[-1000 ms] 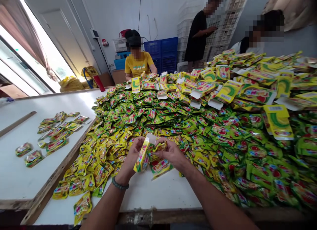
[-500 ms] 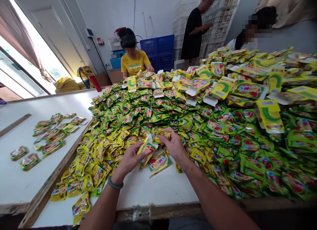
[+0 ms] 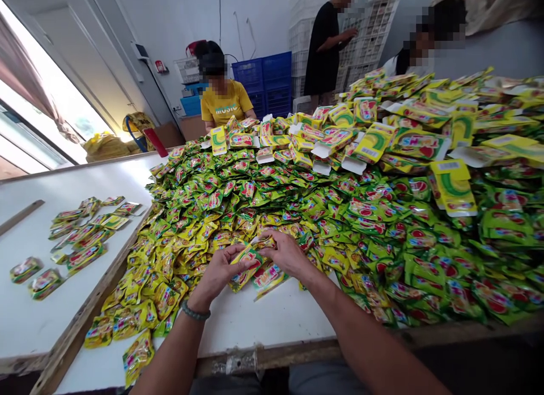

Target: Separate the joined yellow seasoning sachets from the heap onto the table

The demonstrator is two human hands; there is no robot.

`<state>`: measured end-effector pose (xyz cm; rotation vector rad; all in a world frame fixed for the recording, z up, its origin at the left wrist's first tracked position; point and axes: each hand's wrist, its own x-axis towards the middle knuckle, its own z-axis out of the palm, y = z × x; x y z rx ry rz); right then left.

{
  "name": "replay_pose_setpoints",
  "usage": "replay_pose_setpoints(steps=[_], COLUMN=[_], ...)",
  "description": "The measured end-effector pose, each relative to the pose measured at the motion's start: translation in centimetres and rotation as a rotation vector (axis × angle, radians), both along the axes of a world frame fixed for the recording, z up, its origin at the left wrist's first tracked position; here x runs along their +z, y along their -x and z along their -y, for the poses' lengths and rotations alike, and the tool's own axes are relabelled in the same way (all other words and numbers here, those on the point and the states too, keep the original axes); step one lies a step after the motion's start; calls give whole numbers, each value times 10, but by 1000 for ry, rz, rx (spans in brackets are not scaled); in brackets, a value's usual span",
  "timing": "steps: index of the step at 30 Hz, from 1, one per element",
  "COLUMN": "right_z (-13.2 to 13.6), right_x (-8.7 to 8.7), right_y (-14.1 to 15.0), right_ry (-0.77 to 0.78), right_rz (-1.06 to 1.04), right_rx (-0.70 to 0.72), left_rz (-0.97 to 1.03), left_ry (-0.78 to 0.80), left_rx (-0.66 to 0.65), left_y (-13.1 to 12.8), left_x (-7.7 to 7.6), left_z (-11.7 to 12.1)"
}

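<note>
My left hand point(image 3: 219, 270) is closed around a small yellow-green carton point(image 3: 249, 256), with a bead bracelet on its wrist. My right hand point(image 3: 285, 252) meets it from the right, fingers pinched on a yellow sachet point(image 3: 266, 243) at the carton's open end. Below the hands lies a flat carton point(image 3: 267, 277) on the white table point(image 3: 272, 321). A huge heap of yellow and green sachets point(image 3: 323, 213) spreads right behind and to the right of both hands.
Flat and folded cartons point(image 3: 369, 143) top the heap at the back. A second white board point(image 3: 29, 304) on the left carries a few sachets point(image 3: 85, 230). Three other people are at the far side; blue crates point(image 3: 266, 80) and white crates stand against the wall.
My hands dropped lower toward the table and closer together. The carton tipped from upright to lying flatter in my left hand, and my right hand picked a sachet and brought it to the carton.
</note>
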<state>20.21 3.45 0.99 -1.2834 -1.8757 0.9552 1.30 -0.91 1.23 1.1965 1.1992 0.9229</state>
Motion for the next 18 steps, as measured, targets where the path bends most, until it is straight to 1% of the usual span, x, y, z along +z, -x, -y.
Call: replay_pose_setpoints(steps=[5,8,10,13,14,18], right_z=[0,1,3,3,2,-6], right_x=[-2,-1,0,0,-1,-10], right_y=[1,-1,-1,-3,-3,-3], right_ry=[69,108,117,96,77,4], right_rz=[-26,20,43,-12,-42,-136], right_rx=[-15,-43,-23,56,57,-33], left_rz=[-45,-105,-118,-75,-52,39], left_ry=[-41,-85,-101,-80,-62,18], left_rx=[0,-5,5,35,46,53], left_y=[1,1,1,1,1,1], left_x=[-4,-7,-9,-11,-10,-7], left_z=[-2,-4,-5,-6,-6,-5])
